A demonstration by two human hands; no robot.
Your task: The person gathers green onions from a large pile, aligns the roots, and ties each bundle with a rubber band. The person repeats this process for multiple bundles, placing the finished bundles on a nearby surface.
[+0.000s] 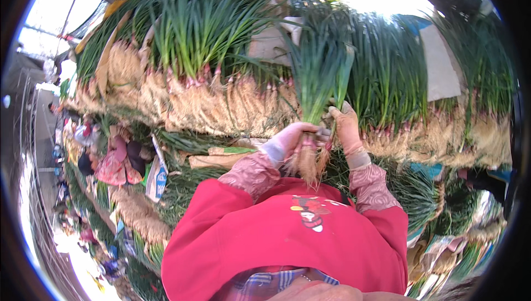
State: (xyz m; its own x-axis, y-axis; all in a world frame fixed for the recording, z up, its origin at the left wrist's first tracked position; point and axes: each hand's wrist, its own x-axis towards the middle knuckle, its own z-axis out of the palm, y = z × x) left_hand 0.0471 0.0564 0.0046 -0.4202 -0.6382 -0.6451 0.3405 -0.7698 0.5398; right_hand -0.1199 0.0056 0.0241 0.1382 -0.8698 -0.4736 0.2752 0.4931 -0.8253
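Note:
Both of my hands wear pale gloves, with patterned pink sleeves above them. My left hand grips a bunch of green onions around its reddish stem bases; the tan roots hang below the fist, and the long leaves point away from me. Close by on the right, my right hand pinches a thinner green onion stalk between thumb and fingers, its roots beside those of the bunch. Behind both hands runs a long stack of green onions, roots towards me.
A cardboard sheet stands among the onions on the right. Loose green leaves and a flattened carton lie at the left. Another person in pink sits farther left, beside a printed white bag.

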